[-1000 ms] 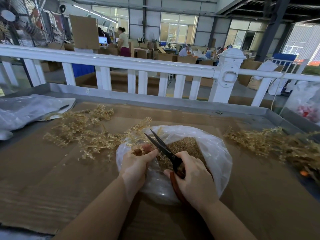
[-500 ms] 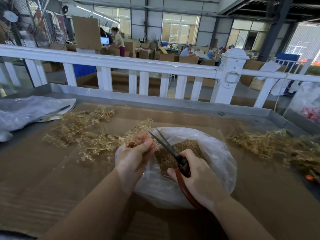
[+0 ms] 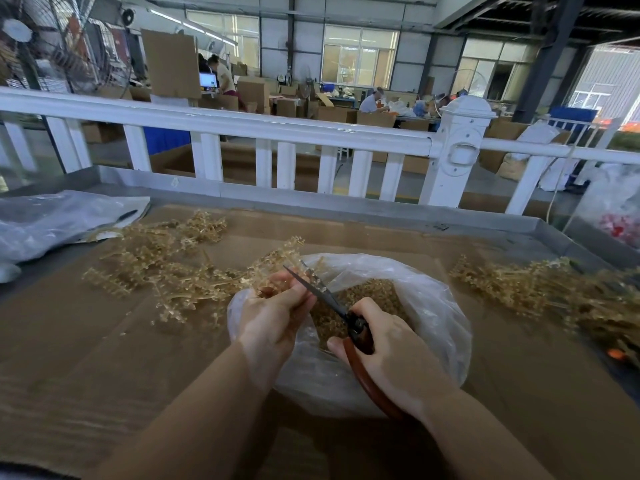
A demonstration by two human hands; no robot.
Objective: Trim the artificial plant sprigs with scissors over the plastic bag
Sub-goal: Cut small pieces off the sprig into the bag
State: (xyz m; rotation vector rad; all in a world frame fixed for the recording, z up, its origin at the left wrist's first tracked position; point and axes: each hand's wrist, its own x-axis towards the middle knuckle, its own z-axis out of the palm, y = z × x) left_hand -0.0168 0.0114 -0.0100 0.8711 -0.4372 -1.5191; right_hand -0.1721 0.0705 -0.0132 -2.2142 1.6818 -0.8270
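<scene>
The left hand (image 3: 273, 313) grips a golden sprig (image 3: 277, 258) at the near-left rim of the open plastic bag (image 3: 436, 306), which lies on the cardboard-covered desk (image 3: 104, 341). The right hand (image 3: 388, 351) grasps the red-handled scissors (image 3: 332, 299), blades pointing up-left beside the left fingers. Cut pieces fill the bag. Loose sprig piles lie left (image 3: 162, 258) and right (image 3: 540, 289).

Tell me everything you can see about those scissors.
The scissors have dark metal blades and reddish-brown looped handles. The right hand grips the handles. The blades point up and left over the open plastic bag, their tips at the sprig that the left hand holds.
</scene>
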